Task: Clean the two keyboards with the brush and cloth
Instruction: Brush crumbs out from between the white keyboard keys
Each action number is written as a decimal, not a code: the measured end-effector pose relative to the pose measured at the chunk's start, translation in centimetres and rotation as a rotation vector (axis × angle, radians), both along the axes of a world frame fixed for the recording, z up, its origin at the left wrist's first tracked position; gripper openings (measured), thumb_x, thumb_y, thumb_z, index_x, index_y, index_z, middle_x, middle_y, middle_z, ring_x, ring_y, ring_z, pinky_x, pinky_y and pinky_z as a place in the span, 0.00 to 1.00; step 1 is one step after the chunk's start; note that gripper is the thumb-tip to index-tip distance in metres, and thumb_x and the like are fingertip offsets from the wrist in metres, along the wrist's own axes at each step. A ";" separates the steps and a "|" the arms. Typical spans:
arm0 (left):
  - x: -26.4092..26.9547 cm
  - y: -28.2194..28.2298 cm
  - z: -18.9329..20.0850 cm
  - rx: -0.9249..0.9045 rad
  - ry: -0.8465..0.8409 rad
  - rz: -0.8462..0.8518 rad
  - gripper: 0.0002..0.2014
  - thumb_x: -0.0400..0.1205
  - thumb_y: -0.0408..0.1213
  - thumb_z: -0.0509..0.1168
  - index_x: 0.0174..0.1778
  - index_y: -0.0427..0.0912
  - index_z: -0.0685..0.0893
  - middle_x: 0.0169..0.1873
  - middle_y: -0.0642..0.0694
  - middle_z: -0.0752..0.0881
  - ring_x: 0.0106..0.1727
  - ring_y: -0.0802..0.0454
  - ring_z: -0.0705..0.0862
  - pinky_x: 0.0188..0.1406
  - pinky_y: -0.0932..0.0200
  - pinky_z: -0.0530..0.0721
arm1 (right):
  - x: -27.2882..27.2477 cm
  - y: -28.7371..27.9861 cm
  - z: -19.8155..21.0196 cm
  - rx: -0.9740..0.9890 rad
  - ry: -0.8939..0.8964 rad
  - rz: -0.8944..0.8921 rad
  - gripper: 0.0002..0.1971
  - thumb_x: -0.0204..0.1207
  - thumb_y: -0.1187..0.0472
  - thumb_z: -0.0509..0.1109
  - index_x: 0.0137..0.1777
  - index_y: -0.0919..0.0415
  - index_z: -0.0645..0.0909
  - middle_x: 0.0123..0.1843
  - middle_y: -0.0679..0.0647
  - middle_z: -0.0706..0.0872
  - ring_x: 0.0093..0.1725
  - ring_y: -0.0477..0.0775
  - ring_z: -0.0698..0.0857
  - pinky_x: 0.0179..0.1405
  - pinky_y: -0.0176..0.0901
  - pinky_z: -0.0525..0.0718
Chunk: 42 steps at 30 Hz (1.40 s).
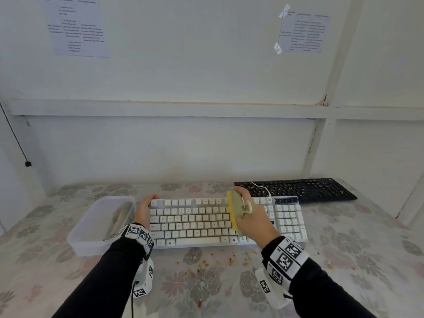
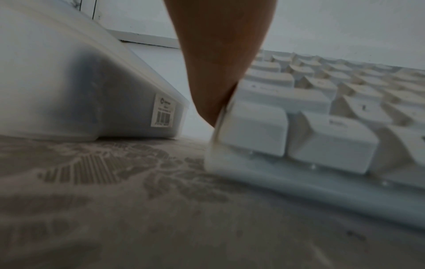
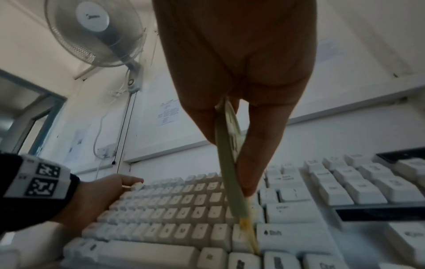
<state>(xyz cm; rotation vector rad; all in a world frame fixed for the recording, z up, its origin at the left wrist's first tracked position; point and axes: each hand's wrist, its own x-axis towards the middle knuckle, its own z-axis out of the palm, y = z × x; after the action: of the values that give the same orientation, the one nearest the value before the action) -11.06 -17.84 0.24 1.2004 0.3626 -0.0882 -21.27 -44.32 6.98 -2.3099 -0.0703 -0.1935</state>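
place: plain workroom | cues: taped printed sheets (image 1: 78, 26) on white wall, wall fan (image 3: 96, 32) (mounted high)

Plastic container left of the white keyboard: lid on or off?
Off. The plastic container is open-topped in the head view, its rim bare, with something lying inside; no lid is visible anywhere in the pictures.

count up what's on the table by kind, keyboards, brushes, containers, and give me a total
Keyboards: 2, white keyboard and black keyboard
Brushes: 1, brush held by the right hand
Containers: 1, plastic container
Total: 4
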 end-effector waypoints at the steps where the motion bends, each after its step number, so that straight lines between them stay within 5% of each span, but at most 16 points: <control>1: -0.1 0.0 0.0 0.007 0.002 0.005 0.17 0.83 0.47 0.57 0.27 0.50 0.71 0.11 0.50 0.73 0.13 0.50 0.74 0.18 0.63 0.76 | -0.3 -0.3 -0.1 -0.030 0.068 0.013 0.35 0.72 0.77 0.57 0.73 0.43 0.60 0.29 0.53 0.76 0.20 0.47 0.71 0.12 0.28 0.68; 5: -0.3 0.0 0.1 0.046 0.003 0.025 0.15 0.80 0.49 0.59 0.27 0.51 0.73 0.12 0.50 0.74 0.14 0.50 0.75 0.21 0.63 0.76 | -1.4 -1.3 0.9 -0.100 0.257 0.042 0.33 0.73 0.73 0.58 0.72 0.40 0.60 0.36 0.54 0.78 0.29 0.52 0.80 0.19 0.36 0.82; 11: -0.8 -0.4 0.6 0.050 0.015 0.039 0.15 0.80 0.49 0.60 0.27 0.51 0.74 0.12 0.50 0.75 0.15 0.49 0.76 0.23 0.63 0.77 | 0.1 -2.8 0.3 0.030 -0.178 -0.085 0.32 0.76 0.72 0.59 0.75 0.45 0.57 0.34 0.61 0.83 0.26 0.61 0.82 0.21 0.50 0.81; 16: -1.2 -0.7 1.1 0.068 -0.011 0.060 0.16 0.80 0.47 0.59 0.26 0.51 0.73 0.10 0.50 0.74 0.12 0.50 0.75 0.21 0.64 0.76 | -0.9 -3.8 -0.5 -0.015 0.002 -0.050 0.32 0.72 0.77 0.58 0.71 0.48 0.61 0.31 0.55 0.78 0.22 0.49 0.75 0.14 0.29 0.69; 21: -1.3 -0.7 1.1 0.110 -0.026 0.081 0.16 0.80 0.47 0.58 0.26 0.50 0.75 0.11 0.51 0.75 0.13 0.50 0.75 0.23 0.65 0.76 | -2.2 -4.9 0.9 -0.080 0.216 -0.039 0.30 0.71 0.76 0.59 0.64 0.43 0.61 0.36 0.55 0.77 0.30 0.54 0.79 0.24 0.44 0.84; 25: -1.3 -0.8 1.1 0.131 -0.017 0.089 0.16 0.81 0.47 0.58 0.26 0.50 0.75 0.11 0.50 0.76 0.13 0.50 0.76 0.23 0.64 0.76 | -1.6 -4.0 0.6 0.015 -0.053 -0.027 0.32 0.74 0.76 0.60 0.72 0.48 0.59 0.34 0.55 0.79 0.26 0.54 0.80 0.18 0.36 0.78; 27: -1.3 -0.8 1.1 0.149 -0.010 0.092 0.16 0.81 0.47 0.57 0.27 0.50 0.76 0.12 0.50 0.77 0.14 0.50 0.76 0.26 0.62 0.76 | -1.5 -2.7 -0.5 0.035 -0.126 0.045 0.31 0.76 0.75 0.61 0.75 0.51 0.58 0.33 0.53 0.81 0.24 0.46 0.81 0.16 0.32 0.77; 31: -1.1 -0.9 1.1 0.189 -0.004 0.104 0.16 0.84 0.44 0.55 0.29 0.50 0.77 0.13 0.50 0.78 0.14 0.52 0.77 0.28 0.61 0.75 | -2.0 -1.4 -3.0 0.010 -0.035 0.111 0.29 0.75 0.75 0.60 0.70 0.47 0.60 0.33 0.57 0.82 0.24 0.48 0.77 0.21 0.40 0.80; 37: -0.8 -0.8 0.9 0.247 -0.002 0.101 0.17 0.87 0.44 0.51 0.37 0.47 0.79 0.14 0.50 0.82 0.24 0.49 0.81 0.31 0.58 0.77 | -3.3 -2.3 -1.8 -0.042 0.126 0.109 0.28 0.74 0.75 0.58 0.59 0.39 0.57 0.29 0.52 0.75 0.14 0.43 0.69 0.12 0.28 0.67; 42: -0.5 -0.8 0.9 0.317 0.008 0.093 0.19 0.89 0.45 0.48 0.38 0.47 0.81 0.13 0.51 0.82 0.28 0.49 0.81 0.32 0.57 0.77 | -2.1 -0.9 -1.2 0.083 -0.071 0.085 0.27 0.76 0.73 0.60 0.69 0.48 0.60 0.29 0.52 0.77 0.18 0.42 0.73 0.16 0.30 0.70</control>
<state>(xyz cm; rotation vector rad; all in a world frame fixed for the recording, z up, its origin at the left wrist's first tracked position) -11.56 -18.60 1.11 1.4937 0.4504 0.0476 -23.34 -45.20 5.76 -2.2125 -0.1932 -0.2307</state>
